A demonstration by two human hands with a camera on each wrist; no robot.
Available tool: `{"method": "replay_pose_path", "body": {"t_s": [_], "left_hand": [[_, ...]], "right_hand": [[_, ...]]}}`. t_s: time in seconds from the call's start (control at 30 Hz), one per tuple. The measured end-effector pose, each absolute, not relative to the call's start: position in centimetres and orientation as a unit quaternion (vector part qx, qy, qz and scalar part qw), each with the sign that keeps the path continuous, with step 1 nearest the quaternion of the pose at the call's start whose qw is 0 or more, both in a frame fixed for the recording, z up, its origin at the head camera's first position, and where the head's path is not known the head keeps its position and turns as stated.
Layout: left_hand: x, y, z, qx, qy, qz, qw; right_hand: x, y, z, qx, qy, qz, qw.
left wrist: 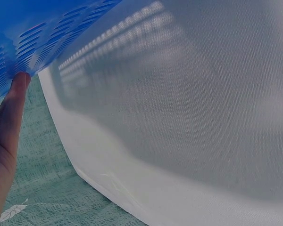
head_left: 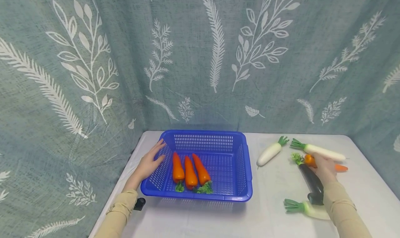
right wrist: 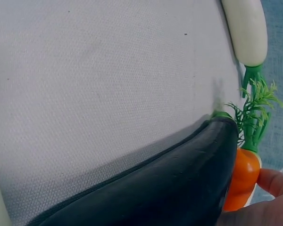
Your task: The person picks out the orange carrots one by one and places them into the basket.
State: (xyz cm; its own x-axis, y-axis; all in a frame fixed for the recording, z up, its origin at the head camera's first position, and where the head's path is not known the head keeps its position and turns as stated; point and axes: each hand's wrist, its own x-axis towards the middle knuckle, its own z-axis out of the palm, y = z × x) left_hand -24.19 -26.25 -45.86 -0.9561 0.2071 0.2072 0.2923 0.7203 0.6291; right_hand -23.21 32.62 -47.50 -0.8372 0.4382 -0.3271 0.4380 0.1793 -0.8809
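My left hand [head_left: 150, 163] lies at the left side of a blue plastic basket [head_left: 200, 198], fingers extended along its rim. In the left wrist view a digit touches the slotted wall of the basket [left wrist: 42, 35]. Inside lie three orange carrots [head_left: 191, 173] with green tops toward the near side. On the right, my right hand [head_left: 325, 167] pinches another carrot [right wrist: 244, 176] by its thick end, its tip showing beyond the hand. Beside this carrot lies a dark eggplant [head_left: 310, 179], partly covered by the right forearm. Just behind the hand is a white radish [head_left: 323, 151].
Another white radish [head_left: 270, 153] lies right of the basket. A third radish [head_left: 315, 211] is nearer the front, partly under the right sleeve. A black object [head_left: 139, 204] sits by the left wrist. Patterned green cloth [head_left: 193, 57] hangs behind the white table [head_left: 268, 210].
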Motion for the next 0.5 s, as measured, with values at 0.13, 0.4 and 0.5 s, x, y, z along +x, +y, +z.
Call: {"method": "replay_pose_path", "body": {"t_s": [0.13, 0.4, 0.5], "left_hand": [[-24.28, -26.26, -45.96, -0.134, -0.926, -0.348, 0.062], [-24.38, -26.21, -45.93, -0.136, -0.925, -0.349, 0.065], [-24.45, -26.22, -45.93, -0.136, -0.925, -0.348, 0.065]], "right_hand": [[-23.13, 32.56, -47.32, -0.282, -0.773, 0.569, -0.004], [-23.23, 32.23, -47.1, -0.305, -0.75, 0.587, 0.002], [-23.23, 32.19, -47.16, -0.307, -0.727, 0.614, 0.008]]}}
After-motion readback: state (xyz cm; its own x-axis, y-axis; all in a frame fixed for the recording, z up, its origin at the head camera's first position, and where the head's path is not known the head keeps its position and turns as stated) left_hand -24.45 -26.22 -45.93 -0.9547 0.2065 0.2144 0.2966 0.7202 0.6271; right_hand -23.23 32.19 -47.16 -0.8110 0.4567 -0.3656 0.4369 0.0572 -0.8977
